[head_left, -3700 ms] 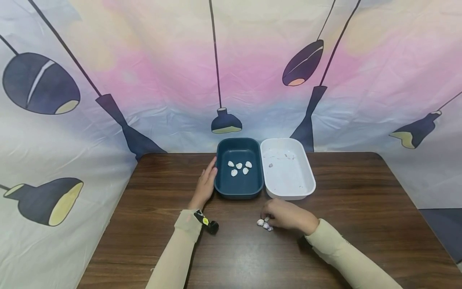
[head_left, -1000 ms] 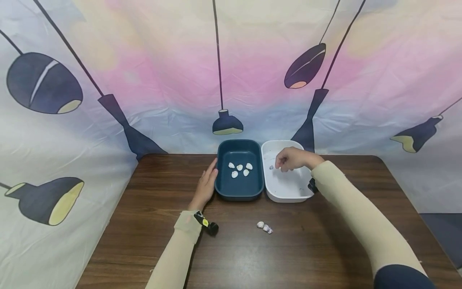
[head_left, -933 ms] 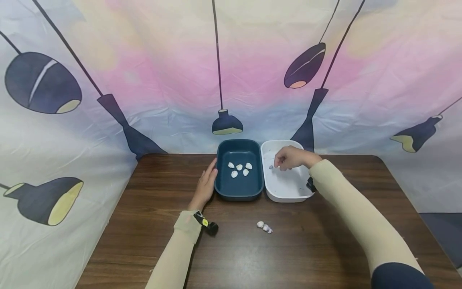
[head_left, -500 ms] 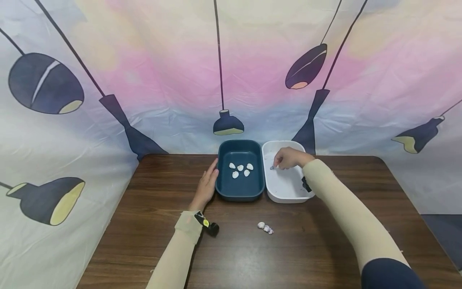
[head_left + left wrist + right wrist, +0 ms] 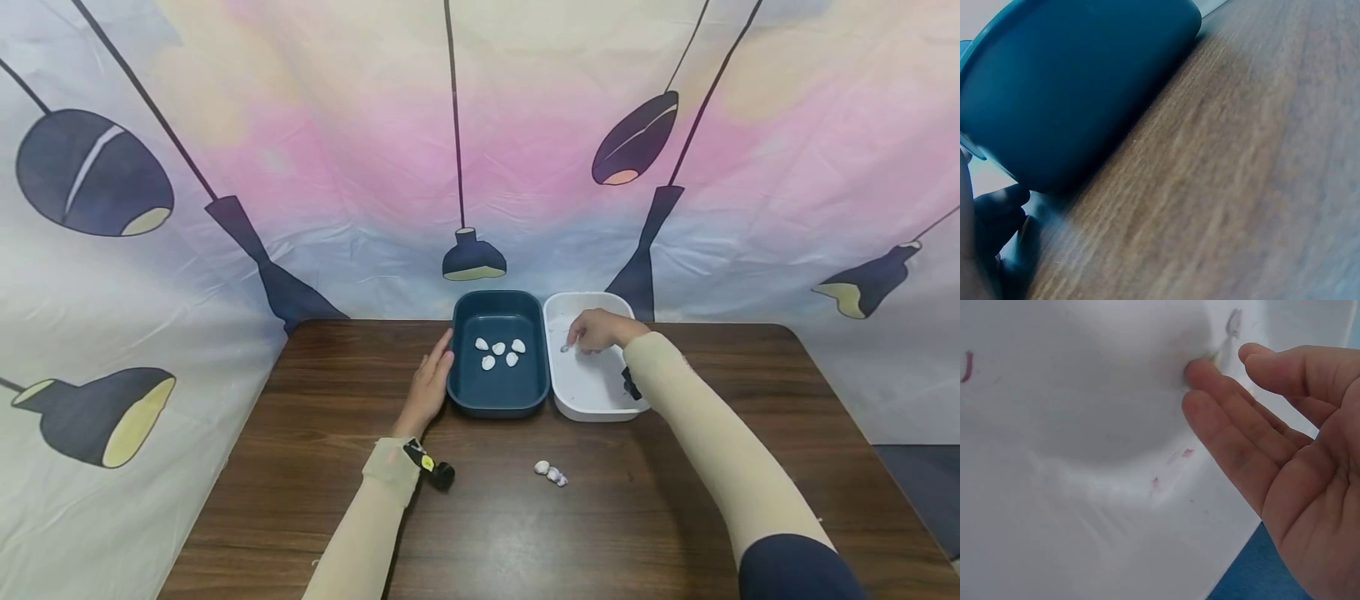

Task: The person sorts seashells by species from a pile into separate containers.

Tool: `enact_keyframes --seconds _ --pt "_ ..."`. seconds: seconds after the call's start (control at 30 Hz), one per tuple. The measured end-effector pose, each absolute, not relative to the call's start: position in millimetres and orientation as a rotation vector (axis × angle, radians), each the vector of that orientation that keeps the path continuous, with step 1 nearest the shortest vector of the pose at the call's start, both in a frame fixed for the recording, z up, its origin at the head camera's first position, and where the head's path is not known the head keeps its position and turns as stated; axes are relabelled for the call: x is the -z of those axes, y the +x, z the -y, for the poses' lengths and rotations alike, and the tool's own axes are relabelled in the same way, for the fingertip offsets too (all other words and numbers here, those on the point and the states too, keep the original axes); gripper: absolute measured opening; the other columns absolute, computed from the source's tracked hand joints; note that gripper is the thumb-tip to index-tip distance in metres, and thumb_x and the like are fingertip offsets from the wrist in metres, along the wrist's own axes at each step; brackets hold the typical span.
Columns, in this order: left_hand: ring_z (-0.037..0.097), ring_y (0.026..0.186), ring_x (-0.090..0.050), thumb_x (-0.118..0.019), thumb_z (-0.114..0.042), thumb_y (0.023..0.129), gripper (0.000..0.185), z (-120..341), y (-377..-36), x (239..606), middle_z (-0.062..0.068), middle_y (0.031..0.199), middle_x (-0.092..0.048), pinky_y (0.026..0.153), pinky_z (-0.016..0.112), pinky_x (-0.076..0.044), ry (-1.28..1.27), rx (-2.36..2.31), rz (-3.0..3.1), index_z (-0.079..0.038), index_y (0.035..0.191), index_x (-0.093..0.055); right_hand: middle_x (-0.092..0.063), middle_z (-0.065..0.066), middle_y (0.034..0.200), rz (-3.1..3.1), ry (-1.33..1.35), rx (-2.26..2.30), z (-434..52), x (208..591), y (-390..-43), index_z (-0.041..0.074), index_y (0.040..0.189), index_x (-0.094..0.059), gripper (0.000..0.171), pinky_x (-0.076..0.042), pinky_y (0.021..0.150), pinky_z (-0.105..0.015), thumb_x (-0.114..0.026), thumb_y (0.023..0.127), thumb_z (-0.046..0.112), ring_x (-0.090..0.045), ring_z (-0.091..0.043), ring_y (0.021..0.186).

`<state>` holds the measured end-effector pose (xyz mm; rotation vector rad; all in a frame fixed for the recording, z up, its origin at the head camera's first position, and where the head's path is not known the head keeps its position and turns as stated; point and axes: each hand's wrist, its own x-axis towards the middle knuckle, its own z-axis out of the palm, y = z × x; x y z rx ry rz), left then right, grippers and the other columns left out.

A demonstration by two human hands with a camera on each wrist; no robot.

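My left hand (image 5: 429, 383) rests with straight fingers against the left wall of the dark teal tray (image 5: 498, 396), in which several white seashells (image 5: 498, 348) lie. In the left wrist view, dark fingers show beside the teal tray wall (image 5: 1072, 94). My right hand (image 5: 600, 330) reaches into the white tray (image 5: 592, 400). Its index finger points down close to a small greyish shell (image 5: 565, 348). In the right wrist view, the right hand's fingers (image 5: 1241, 444) are extended and the thumb stands apart from them. Something small and pale is partly hidden behind a fingertip, and a greyish shell (image 5: 1234, 324) lies beyond.
A small cluster of whitish and purple shells (image 5: 551, 472) lies on the brown wooden table (image 5: 480, 533), in front of the trays. The trays stand side by side at the table's back edge, before a printed cloth (image 5: 360, 167). Small reddish marks (image 5: 1187, 452) dot the white tray's inside.
My right hand has left the cluster on the table, which is now smaller, and gone into the white tray. In the last second it shifts slightly left, towards the greyish shell. The left hand stays put.
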<state>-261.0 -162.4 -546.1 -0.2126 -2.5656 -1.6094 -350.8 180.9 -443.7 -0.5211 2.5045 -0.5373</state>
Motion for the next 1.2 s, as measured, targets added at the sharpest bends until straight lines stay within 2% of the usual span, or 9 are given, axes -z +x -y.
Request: enact_keyframes --seconds 0.23,0.33,0.47,0.6,0.73,0.87,1.03,1.2 --pt "0.030 0.157 -0.029 -0.035 -0.043 0.116 0.055 163.3 -262.4 545.9 0.005 0.169 -0.037 0.131 0.050 -0.003 -0.226 1.618 2.559 -0.023 0.167 -0.035 -0.070 -0.024 0.122 -2.579 -0.749 0.534 -182.1 422.3 -340.7 -0.005 0.125 -0.073 0.035 -0.055 0.094 -0.049 -0.054 0.096 -0.006 -0.065 -0.036 0.109" --pt "0.029 0.157 -0.030 -0.034 -0.042 0.116 0.054 163.8 -263.3 545.4 0.004 0.169 -0.037 0.131 0.049 -0.003 -0.225 1.604 2.565 -0.024 0.167 -0.035 -0.070 -0.024 0.123 -2.579 -0.837 0.538 -179.6 411.2 -333.0 -0.006 0.127 -0.072 0.034 -0.055 0.096 -0.053 -0.052 0.099 -0.004 -0.065 -0.038 0.112" --pt "0.029 0.157 -0.030 -0.034 -0.041 0.116 0.054 163.6 -263.3 543.5 0.004 0.169 -0.037 0.131 0.049 -0.003 -0.226 1.598 2.572 -0.023 0.167 -0.035 -0.071 -0.021 0.121 -2.576 -0.893 0.508 -172.1 394.3 -317.5 -0.002 0.126 -0.073 0.034 -0.056 0.093 -0.050 -0.054 0.099 -0.003 -0.066 -0.034 0.107" --pt "0.028 0.157 -0.030 -0.034 -0.041 0.116 0.054 162.3 -262.9 541.7 0.004 0.169 -0.037 0.131 0.049 -0.003 -0.226 1.600 2.571 -0.023 0.167 -0.035 -0.073 -0.017 0.117 -2.536 -0.936 0.499 -164.4 382.0 -298.7 0.000 0.127 -0.074 0.031 -0.058 0.088 -0.045 -0.062 0.098 0.002 -0.066 -0.028 0.102" --pt "0.027 0.157 -0.030 -0.035 -0.040 0.116 0.054 161.1 -262.8 540.3 0.004 0.169 -0.037 0.131 0.048 -0.003 -0.231 1.603 2.569 -0.023 0.167 -0.035 -0.073 -0.013 0.115 -2.483 -1.012 0.510 -160.0 376.3 -278.9 0.000 0.127 -0.074 0.030 -0.058 0.087 -0.043 -0.070 0.098 0.008 -0.067 -0.025 0.099" --pt "0.027 0.157 -0.030 -0.034 -0.040 0.116 0.054 160.2 -263.1 539.8 0.004 0.169 -0.037 0.131 0.048 -0.003 -0.239 1.607 2.563 -0.023 0.167 -0.034 -0.075 -0.010 0.114 -2.473 -1.069 0.536 -159.3 372.8 -258.4 0.001 0.123 -0.075 0.028 -0.058 0.087 -0.042 -0.073 0.096 0.009 -0.068 -0.022 0.098" --pt "0.032 0.157 -0.030 -0.035 -0.038 0.116 0.054 161.2 -262.8 541.2 0.008 0.169 -0.037 0.131 0.052 -0.002 -0.243 1.616 2.551 -0.020 0.167 -0.034 -0.076 -0.009 0.113 -2.482 -1.139 0.561 -159.3 378.8 -239.5 0.001 0.119 -0.076 0.026 -0.059 0.087 -0.040 -0.075 0.093 0.006 -0.070 -0.021 0.096" --pt "0.032 0.157 -0.029 -0.036 -0.039 0.116 0.054 162.4 -261.2 543.6 0.006 0.169 -0.037 0.131 0.050 -0.003 -0.216 1.623 2.562 -0.023 0.167 -0.035 -0.075 -0.003 0.102 -2.467 -1.250 0.592 -157.5 397.8 -224.5 0.005 0.110 -0.077 0.022 -0.058 0.086 -0.037 -0.074 0.089 0.001 -0.069 -0.021 0.092"
